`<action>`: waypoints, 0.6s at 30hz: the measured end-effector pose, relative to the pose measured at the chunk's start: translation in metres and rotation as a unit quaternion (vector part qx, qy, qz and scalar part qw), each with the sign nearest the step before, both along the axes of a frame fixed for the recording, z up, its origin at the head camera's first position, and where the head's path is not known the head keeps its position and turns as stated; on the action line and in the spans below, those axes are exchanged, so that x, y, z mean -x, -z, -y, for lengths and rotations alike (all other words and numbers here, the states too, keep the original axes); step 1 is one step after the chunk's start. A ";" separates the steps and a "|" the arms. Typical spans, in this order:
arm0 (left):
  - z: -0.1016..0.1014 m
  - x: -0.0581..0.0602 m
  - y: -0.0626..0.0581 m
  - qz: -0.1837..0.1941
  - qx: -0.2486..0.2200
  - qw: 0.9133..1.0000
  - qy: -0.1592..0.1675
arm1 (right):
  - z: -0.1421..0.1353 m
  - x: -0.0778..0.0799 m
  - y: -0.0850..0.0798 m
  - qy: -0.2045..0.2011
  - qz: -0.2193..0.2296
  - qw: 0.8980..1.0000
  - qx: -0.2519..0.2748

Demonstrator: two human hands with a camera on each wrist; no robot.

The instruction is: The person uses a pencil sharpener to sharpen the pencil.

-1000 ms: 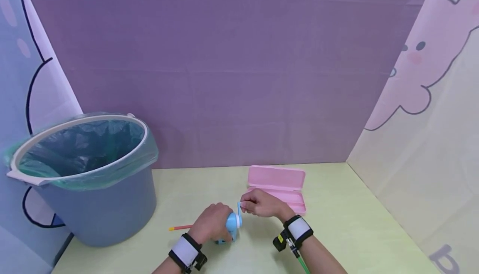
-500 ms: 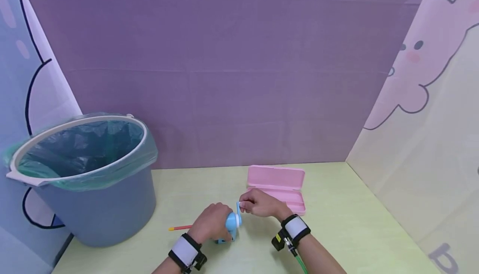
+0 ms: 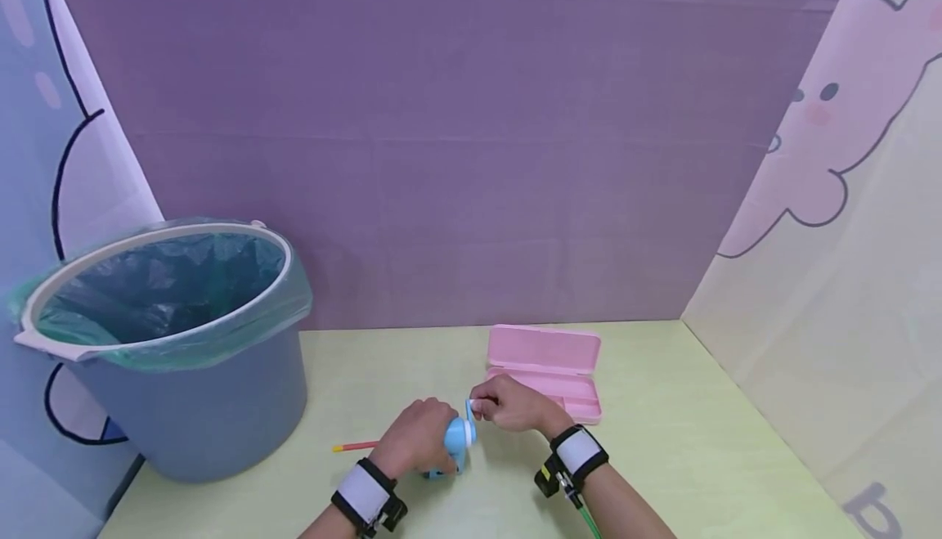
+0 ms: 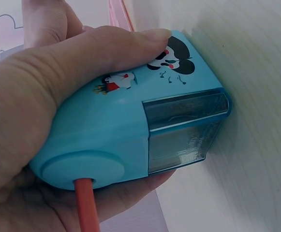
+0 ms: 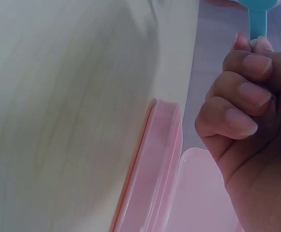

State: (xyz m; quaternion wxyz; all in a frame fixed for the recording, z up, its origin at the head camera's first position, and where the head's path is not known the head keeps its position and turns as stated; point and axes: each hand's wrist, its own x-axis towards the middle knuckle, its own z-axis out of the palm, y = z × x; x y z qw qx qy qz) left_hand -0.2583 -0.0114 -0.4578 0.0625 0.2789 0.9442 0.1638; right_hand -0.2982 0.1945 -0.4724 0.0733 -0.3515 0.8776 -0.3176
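My left hand [image 3: 418,439] grips a light blue crank pencil sharpener [image 4: 125,116] on the table, thumb across its printed side and fingers around the other. A red pencil [image 4: 86,205] with a yellow end sticks out of the sharpener's round front hole, pointing left in the head view. The sharpener's clear shavings drawer [image 4: 186,130] shows in the left wrist view. My right hand [image 3: 515,404] pinches the end of the blue crank handle [image 5: 258,24] between thumb and index finger, the other fingers curled. The handle points up from the sharpener's right side.
Behind my right hand lies an open pink pencil case [image 3: 545,349], partly covered by the hand. A large blue-grey bin [image 3: 199,416] lined with a green bag stands at the left. A purple backdrop rises at the table's [image 3: 699,441] back edge, with a printed wall panel at right.
Both hands keep their holds, and the crank handle stands nearly the same. Otherwise only a slight shift of the head view shows.
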 end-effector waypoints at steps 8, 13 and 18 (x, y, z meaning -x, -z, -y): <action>0.002 -0.001 0.000 0.001 -0.012 1.000 0.001 | 0.003 -0.003 0.005 -0.015 -0.046 0.999 -0.020; 0.001 -0.002 0.001 0.002 -0.003 1.000 0.000 | 0.004 -0.006 0.014 -0.006 -0.045 0.998 -0.033; 0.000 0.000 0.000 0.005 -0.004 1.000 -0.002 | 0.006 -0.007 0.016 -0.008 -0.053 0.998 -0.041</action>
